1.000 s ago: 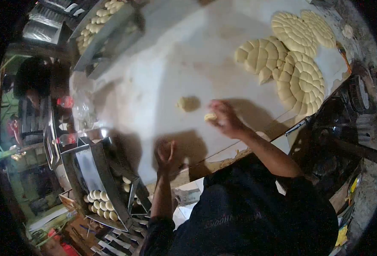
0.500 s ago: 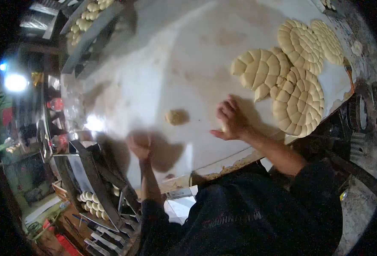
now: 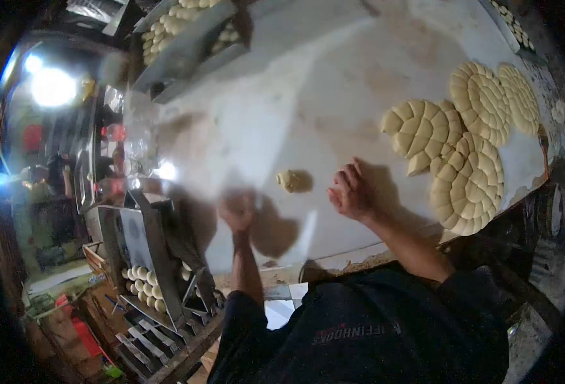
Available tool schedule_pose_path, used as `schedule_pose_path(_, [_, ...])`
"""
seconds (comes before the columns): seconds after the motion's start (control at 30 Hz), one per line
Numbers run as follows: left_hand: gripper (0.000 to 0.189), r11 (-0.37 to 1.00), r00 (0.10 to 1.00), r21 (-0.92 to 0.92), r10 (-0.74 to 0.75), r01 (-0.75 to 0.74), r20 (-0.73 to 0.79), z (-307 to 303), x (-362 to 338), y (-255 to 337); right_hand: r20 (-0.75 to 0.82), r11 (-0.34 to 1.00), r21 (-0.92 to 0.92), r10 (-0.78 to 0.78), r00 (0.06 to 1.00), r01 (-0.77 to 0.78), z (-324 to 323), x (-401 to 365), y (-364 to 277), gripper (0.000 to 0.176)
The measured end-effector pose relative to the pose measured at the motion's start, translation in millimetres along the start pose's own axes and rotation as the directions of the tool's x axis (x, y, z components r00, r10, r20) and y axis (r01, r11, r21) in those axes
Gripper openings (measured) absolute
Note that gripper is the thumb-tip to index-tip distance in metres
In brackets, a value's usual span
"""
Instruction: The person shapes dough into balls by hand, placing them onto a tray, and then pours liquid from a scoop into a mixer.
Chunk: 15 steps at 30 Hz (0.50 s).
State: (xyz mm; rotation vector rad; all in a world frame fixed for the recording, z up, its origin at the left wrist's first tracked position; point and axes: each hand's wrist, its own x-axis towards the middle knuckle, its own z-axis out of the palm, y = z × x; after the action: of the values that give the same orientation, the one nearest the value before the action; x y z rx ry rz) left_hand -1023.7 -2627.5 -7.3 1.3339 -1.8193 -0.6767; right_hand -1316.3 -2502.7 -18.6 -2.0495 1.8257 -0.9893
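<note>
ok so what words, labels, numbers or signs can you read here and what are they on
"FFINHO": middle of a word on the front of the black shirt; the letters at its ends are unclear.
Small red print beside that word: too small and blurred to read.
Red bottle-like things at the left: any print is too blurred to read.
No numbers or signs that I can make out.

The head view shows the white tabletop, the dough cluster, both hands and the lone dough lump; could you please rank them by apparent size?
1. White tabletop
2. Dough cluster
3. Right hand and left hand, too alike to rank
4. Lone dough lump
</note>
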Motion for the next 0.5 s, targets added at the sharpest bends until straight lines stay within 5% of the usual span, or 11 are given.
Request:
schedule_pose_path(0.03, [0.025,0.987,0.996,0.135,-0.088,0.084,0.019,8.3,-9.6,12.2,-0.007,0.998,0.064,0.026,1.0,-0.026,9.1,1.1,-5.5,0.017])
schedule_pose_path(0.1, [0.026,0.895,0.985,0.423,0.084,-0.139,0.148,8.7,-52.1,-4.7,0.146,0.997,0.013,-0.073,0.987,0.072,11.8,-39.1,-13.3,0.016])
schedule_pose_path(0.13, [0.026,0.766,0.936,0.538,0.282,-0.353,0.213,1.8,-70.1,-5.2,0.237,0.992,0.014,-0.126,0.963,0.127,-4.4,-51.6,-10.1,0.017])
schedule_pose_path(0.17, [0.023,0.898,0.967,0.388,0.126,-0.205,0.219,-11.9,-88.6,-25.4,0.194,0.98,0.074,-0.197,0.961,0.186,-18.1,-57.7,3.2,0.017])
schedule_pose_path(0.2, [0.026,0.855,0.951,0.44,0.174,-0.274,0.256,-25.8,-96.2,-48.5,0.144,0.949,0.063,-0.315,0.938,0.309,-22.9,-59.5,25.3,0.016])
schedule_pose_path(0.27, [0.023,0.812,0.966,0.523,0.202,-0.258,0.164,-33.4,-68.5,-54.2,0.047,0.991,-0.017,-0.135,0.99,0.136,-49.6,-26.9,47.4,0.012])
schedule_pose_path(0.37, [0.018,0.662,0.96,0.725,0.28,-0.189,-0.005,-41.8,-4.8,-46.6,-0.066,0.984,-0.162,-0.082,0.994,0.07,-35.5,30.3,47.1,0.011])
schedule_pose_path(0.4, [0.02,0.827,0.964,0.516,0.266,-0.222,-0.01,-36.7,16.3,-5.1,-0.128,0.989,-0.146,-0.014,0.992,-0.005,-19.5,40.5,34.6,0.01])
schedule_pose_path(0.43, [0.018,0.943,0.984,0.322,0.129,-0.083,-0.124,-19.0,12.1,-11.4,-0.186,0.989,-0.127,0.055,0.981,-0.08,-7.5,47.5,25.8,0.009])
schedule_pose_path(0.47, [0.017,0.995,0.977,0.092,-0.027,0.047,-0.211,-3.9,10.2,-18.6,-0.183,0.991,-0.124,0.03,0.983,-0.054,0.2,43.4,20.1,0.009])
schedule_pose_path(0.5, [0.013,0.994,0.985,0.065,-0.074,0.085,-0.155,0.6,-2.7,-15.8,-0.118,0.998,-0.06,0.005,0.993,-0.012,7.0,26.5,12.0,0.007])
